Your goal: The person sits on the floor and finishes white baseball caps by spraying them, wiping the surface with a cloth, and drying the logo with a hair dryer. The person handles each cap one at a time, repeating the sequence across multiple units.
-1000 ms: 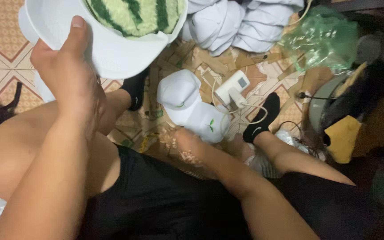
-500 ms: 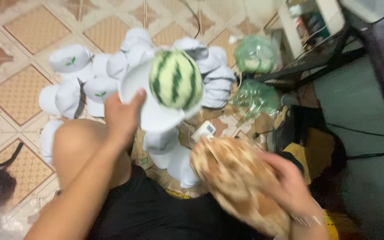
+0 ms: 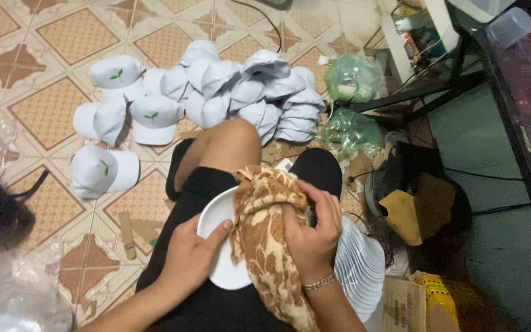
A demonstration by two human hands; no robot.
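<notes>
— While the person sits on the tiled floor [image 3: 50,110], where is the white plate [image 3: 216,218]?

— On the lap, over black shorts [image 3: 216,307], tipped a little toward the left knee. A brown and cream patterned cloth [image 3: 265,246] covers its right half.

— Left hand?

— The left hand [image 3: 188,261] grips the plate's lower left edge, thumb lying on the white face, fingers curled out of sight beneath. Clamped on the plate.

— Right hand?

— The right hand [image 3: 311,230] is bunched tight on the cloth, pressing it down against the plate. Fingers closed around the fabric. A thin bracelet [image 3: 319,283] sits at the wrist. The cloth's tail hangs down past the forearm.

— Anything just beside them?

— A stack of white plates [image 3: 361,267] at the right hip, rims fanned out, touching the right forearm or nearly so; hard to tell which. A bare knee [image 3: 232,138] rises just above the plate.

— Farther out?

— Past the knee, a heap of white caps [image 3: 216,92], some with a small green leaf mark. One cap [image 3: 102,169] lies apart at the left. Two green plastic bags [image 3: 351,77] sit right of the heap, near a black metal table frame [image 3: 456,74]. Crumpled clear plastic [image 3: 7,295] at lower left. A dark bag with a yellowish paper piece [image 3: 419,206] at the right, a cardboard box [image 3: 404,304] below it.
</notes>
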